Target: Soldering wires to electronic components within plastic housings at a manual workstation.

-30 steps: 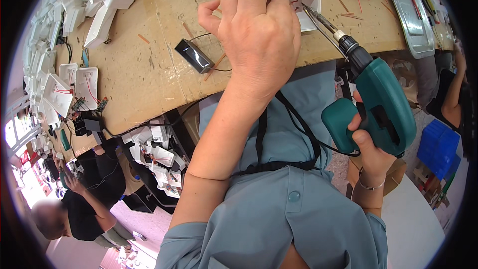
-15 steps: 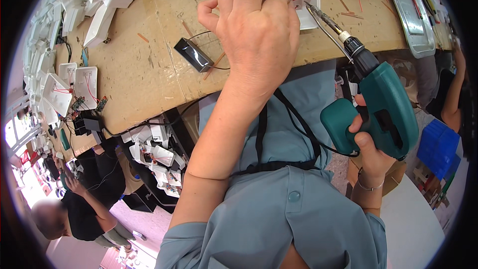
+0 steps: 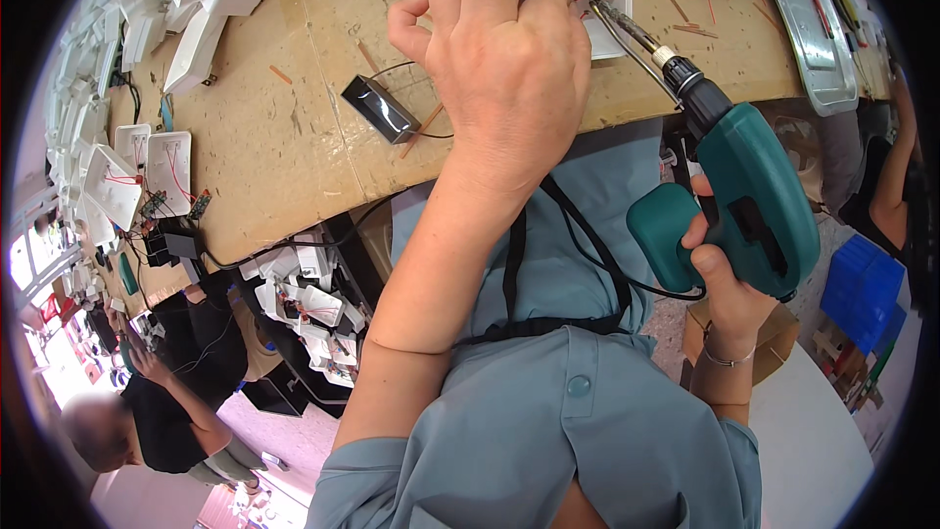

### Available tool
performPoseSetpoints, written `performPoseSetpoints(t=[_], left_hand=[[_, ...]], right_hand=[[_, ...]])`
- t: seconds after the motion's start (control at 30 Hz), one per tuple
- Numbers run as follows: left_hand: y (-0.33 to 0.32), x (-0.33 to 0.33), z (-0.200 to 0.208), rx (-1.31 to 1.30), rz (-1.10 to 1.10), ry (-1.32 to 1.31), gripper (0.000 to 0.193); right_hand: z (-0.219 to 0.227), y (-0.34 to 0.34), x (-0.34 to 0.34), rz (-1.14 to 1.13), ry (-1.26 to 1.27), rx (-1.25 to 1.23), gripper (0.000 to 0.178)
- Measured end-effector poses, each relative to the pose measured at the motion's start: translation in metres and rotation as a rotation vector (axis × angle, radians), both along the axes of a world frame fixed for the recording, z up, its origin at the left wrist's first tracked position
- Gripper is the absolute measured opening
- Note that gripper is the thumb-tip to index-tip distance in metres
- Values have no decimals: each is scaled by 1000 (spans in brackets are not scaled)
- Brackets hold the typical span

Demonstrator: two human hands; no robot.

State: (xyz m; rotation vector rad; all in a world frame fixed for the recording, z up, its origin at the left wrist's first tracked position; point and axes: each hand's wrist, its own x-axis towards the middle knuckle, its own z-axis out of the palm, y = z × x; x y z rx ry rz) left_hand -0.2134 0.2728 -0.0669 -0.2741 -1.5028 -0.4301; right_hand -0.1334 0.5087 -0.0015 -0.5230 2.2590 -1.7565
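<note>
Since the earlier frame, the tip of the green soldering gun (image 3: pixel 759 201) has slid leftward, deeper over the white case (image 3: pixel 611 44); the left hand (image 3: pixel 504 64) has barely shifted. The right hand (image 3: pixel 729 284) is wrapped around the gun's smooth plastic grip, its slim metal nose angled toward the left hand. The left hand is curled, knuckles up, beside the open, thin-walled case; its fingertips are partly hidden, so I cannot tell what they pinch. Left of that hand lies a glossy black box (image 3: pixel 380 110), with thin brown strips nearby. The scuffed brown tabletop (image 3: pixel 294 152) has its front edge under the left wrist. Room stretches left of the black box; beyond the case, right of the left hand, a clear tray (image 3: pixel 827 88) bounds the space.
</note>
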Motion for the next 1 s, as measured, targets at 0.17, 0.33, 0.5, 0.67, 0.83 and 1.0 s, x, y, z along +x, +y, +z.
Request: performPoseSetpoints(t=[0.17, 0.33, 0.5, 0.67, 0.83, 1.0], left_hand=[[0, -3, 1, -4, -9, 46, 8], [0, -2, 2, -20, 18, 33, 8], [-1, -2, 3, -41, 51, 25, 8], [0, 2, 2, -40, 71, -5, 7], [1, 1, 4, -36, 69, -5, 7], [-1, -2, 3, -39, 61, 18, 8]], right_hand=[[2, 1, 0, -4, -8, 36, 54], [6, 1, 2, -21, -19, 39, 51], [6, 2, 3, -47, -36, 40, 54], [8, 0, 5, -55, -50, 35, 62], [8, 0, 5, -49, -30, 34, 64], [7, 3, 9, -52, -58, 13, 66]])
